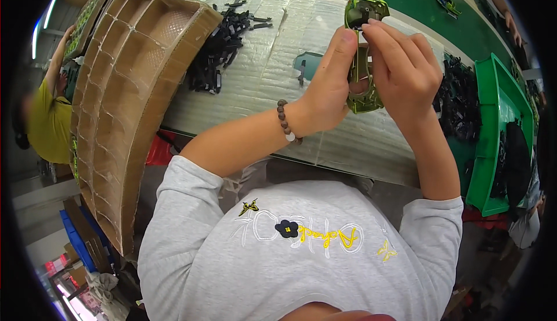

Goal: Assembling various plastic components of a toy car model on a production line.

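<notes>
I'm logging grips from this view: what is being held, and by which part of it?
The left hand holds a green shell by its left side. The right hand has its fingers at the upper part; whether they grip anything cannot be told.

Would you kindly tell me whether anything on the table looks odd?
Yes: the pale covering appears torn or cut left of the held green shell, exposing a greenish patch. A lone black part lies there, apart from the heap of black parts, so it looks stray.
</notes>
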### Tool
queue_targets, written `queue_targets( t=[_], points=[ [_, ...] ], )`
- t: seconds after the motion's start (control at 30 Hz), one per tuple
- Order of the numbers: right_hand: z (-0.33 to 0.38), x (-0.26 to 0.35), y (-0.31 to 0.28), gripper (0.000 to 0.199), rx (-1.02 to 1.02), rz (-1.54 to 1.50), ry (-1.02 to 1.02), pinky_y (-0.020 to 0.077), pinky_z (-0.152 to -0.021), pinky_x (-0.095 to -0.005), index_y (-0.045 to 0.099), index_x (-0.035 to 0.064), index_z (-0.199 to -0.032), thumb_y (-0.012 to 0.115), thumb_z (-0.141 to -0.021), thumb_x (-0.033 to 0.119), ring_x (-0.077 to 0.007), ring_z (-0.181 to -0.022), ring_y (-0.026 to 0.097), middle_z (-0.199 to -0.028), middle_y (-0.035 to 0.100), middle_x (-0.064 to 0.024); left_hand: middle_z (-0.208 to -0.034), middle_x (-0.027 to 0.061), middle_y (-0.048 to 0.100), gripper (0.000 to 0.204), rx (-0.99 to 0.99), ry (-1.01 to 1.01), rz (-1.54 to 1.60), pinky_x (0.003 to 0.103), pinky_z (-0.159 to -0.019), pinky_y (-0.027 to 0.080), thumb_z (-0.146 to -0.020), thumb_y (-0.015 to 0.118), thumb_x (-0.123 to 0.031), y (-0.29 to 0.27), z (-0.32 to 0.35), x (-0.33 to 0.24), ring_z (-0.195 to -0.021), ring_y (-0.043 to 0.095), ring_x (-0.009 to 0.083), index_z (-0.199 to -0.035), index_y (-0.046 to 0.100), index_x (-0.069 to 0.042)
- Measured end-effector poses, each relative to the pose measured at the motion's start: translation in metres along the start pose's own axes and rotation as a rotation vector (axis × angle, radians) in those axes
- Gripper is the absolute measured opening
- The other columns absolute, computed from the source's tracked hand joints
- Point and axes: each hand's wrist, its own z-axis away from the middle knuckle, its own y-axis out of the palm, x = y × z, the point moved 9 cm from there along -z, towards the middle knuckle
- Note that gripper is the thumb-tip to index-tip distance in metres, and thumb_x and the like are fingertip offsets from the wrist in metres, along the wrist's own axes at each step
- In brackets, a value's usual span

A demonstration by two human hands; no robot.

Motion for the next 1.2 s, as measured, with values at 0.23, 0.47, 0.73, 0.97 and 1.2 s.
queue_targets(
  t=[0.23, 0.47, 0.73, 0.97, 1.2],
  points=[
    [-0.002, 0.012, -0.008, 0.031, 0.033, -0.024, -0.035, 0.0429, -0.049, -0.0241, 0.065, 0.0064, -0.084, 0.065, -0.053, 0.007, -0.0145, -0.054, 0.05, -0.083, 0.066, -0.0021, -0.101, 0.0, 0.054, 0.045, 0.101, 0.085, 0.017, 0.025, -0.072, 0.042, -0.095, 0.031, -0.05, 0.005, -0.005, -0.013, -0.087, 0.051, 0.0079, -0.116, 0.045, -0.013],
    [0.0, 0.015, -0.009, 0.03, 0.024, 0.004, 0.012, 0.0431, -0.052, -0.0244, 0.067, 0.0049, -0.087, 0.066, -0.058, 0.003, -0.0156, -0.056, 0.05, -0.086, 0.067, -0.0023, -0.091, -0.0043, 0.049, 0.039, 0.132, 0.161, -0.012, 0.018, -0.061, 0.037, -0.095, 0.037, -0.048, 0.015, 0.003, -0.019, -0.076, 0.043, 0.0018, -0.116, 0.04, -0.014],
    [0.005, 0.016, -0.001, 0.028, 0.034, 0.119, -0.067, 0.0377, -0.049, -0.0237, 0.067, 0.0071, -0.086, 0.062, -0.058, 0.011, -0.0113, -0.059, 0.048, -0.086, 0.067, 0.0003, -0.098, -0.0001, 0.054, 0.026, 0.137, 0.216, -0.124, 0.021, -0.071, 0.043, -0.095, 0.043, -0.023, 0.008, -0.003, -0.041, -0.084, 0.051, 0.0059, -0.113, 0.046, -0.005],
    [0.012, 0.012, 0.007, 0.026, 0.065, -0.072, 0.057, 0.0371, -0.055, -0.0254, 0.06, 0.0069, -0.089, 0.065, -0.064, 0.005, -0.0126, -0.065, 0.048, -0.093, 0.064, -0.0007, -0.094, 0.0084, 0.061, 0.023, -0.07, 0.5, -0.432, 0.024, -0.073, 0.047, -0.089, 0.048, -0.004, -0.001, 0.001, -0.068, -0.083, 0.056, 0.0097, -0.111, 0.048, 0.004],
    [0.033, -0.031, 0.044, 0.044, 0.098, -1.233, 0.978, 0.044, -0.083, -0.0258, 0.044, -0.0007, -0.126, 0.057, -0.084, 0.003, -0.0145, -0.1, 0.053, -0.114, 0.055, -0.0105, -0.086, 0.0086, 0.061, 0.026, -0.055, 0.543, -0.61, 0.025, -0.065, 0.046, -0.089, 0.049, -0.004, 0.004, 0.006, -0.063, -0.074, 0.056, 0.0103, -0.113, 0.047, 0.004]
  ],
)
